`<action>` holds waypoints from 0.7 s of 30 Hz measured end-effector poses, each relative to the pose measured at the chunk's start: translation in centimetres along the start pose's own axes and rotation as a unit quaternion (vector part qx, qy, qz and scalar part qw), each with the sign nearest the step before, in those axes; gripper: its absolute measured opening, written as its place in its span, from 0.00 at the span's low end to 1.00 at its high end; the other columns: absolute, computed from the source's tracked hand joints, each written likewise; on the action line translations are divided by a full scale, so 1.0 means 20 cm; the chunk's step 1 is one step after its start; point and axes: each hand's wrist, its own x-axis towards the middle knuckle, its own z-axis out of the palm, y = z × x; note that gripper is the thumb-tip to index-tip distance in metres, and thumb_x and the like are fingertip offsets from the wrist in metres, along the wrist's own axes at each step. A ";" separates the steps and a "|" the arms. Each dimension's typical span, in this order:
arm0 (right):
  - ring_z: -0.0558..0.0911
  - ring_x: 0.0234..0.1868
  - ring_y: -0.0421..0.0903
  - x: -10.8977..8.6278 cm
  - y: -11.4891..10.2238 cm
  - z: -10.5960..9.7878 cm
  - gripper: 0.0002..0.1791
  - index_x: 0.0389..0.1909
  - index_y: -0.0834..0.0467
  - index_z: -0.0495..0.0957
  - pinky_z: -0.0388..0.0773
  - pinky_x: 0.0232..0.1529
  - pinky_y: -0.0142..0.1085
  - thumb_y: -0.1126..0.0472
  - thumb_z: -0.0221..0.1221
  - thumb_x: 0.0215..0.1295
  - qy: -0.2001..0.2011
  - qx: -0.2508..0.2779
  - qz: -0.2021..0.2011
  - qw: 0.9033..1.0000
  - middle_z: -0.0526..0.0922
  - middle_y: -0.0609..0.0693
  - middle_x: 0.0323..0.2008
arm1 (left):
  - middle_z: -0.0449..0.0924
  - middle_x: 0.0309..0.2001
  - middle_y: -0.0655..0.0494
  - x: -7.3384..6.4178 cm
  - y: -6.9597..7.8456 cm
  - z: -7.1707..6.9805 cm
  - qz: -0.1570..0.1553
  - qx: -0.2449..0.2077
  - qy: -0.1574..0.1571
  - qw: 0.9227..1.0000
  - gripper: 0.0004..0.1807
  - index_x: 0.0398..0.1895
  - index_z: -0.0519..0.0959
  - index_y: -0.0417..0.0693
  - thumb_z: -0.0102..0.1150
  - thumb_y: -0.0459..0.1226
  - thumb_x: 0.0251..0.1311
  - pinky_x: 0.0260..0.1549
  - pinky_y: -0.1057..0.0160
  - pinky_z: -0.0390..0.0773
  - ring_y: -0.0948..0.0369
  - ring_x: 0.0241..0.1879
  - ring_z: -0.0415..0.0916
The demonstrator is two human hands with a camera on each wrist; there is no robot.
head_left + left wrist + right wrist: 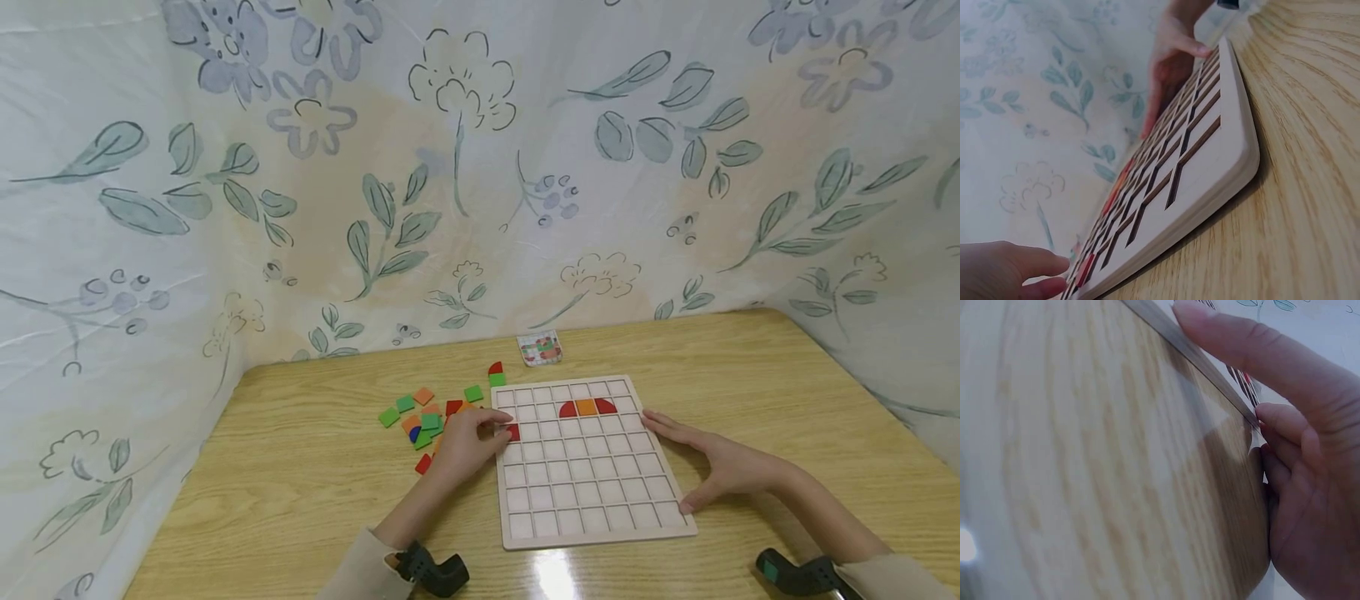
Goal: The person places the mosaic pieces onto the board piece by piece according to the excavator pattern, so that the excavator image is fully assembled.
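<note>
A pale wooden grid board (600, 518) lies on the table. My left hand (468, 446) is at its left edge, thumb and index finger pinching a red square tile (513, 432) at a cell of the leftmost column. In the left wrist view the fingertips stand right at this red tile (1084, 270). On an upper row, an orange square tile (586, 407) sits between two red quarter-round tiles (567, 409). My right hand (720, 462) rests along the board's right edge, thumb and fingers spread wide; in the right wrist view the thumb (1229, 337) touches the rim.
Loose green, orange and red tiles (405, 403) lie in a pile left of the board, partly behind my left hand. A red quarter-round and a green tile (497, 379) lie by the top left corner. Behind the board is a small pattern card (540, 347). Floral cloth (465, 167) hangs behind.
</note>
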 end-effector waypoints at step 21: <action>0.40 0.64 0.17 0.00 0.01 0.00 0.58 0.72 0.56 0.47 0.44 0.55 0.16 0.54 0.72 0.42 -0.001 -0.017 -0.002 1.000 0.42 0.62 0.71 | 0.81 0.41 0.55 -0.11 -0.18 -0.26 -0.103 -0.116 0.101 0.983 0.14 0.43 0.83 0.50 0.67 0.37 0.50 0.42 0.60 0.75 0.57 0.41 0.74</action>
